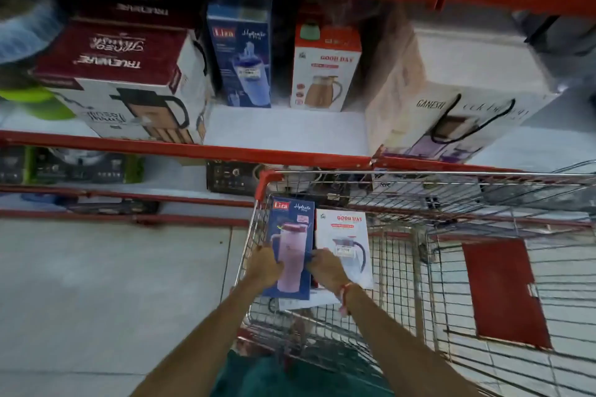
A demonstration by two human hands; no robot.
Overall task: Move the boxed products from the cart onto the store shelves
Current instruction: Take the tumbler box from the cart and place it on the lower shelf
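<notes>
Store aisle, red shelves (193,149) far | wire cart (419,203) near | blue box (292,248) in cart's left corner | left hand (264,266), right hand (325,269) both clasped on its sides | white box (346,235) touching right.

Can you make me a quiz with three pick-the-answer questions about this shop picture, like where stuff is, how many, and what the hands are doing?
1. Where is the white Good Day box nearest the hands?
A. in the cart
B. on the floor
C. on the top shelf

2. How many boxes stand upright in the cart?
A. none
B. two
C. five

3. What are the hands doing?
A. pushing the cart handle
B. both gripping the blue Liza box
C. hanging empty

Answers:
1 A, it sits inside the wire cart beside the blue box.
2 B, only the blue and the white box stand there.
3 B, the left hand and right hand clasp its two sides.
</notes>
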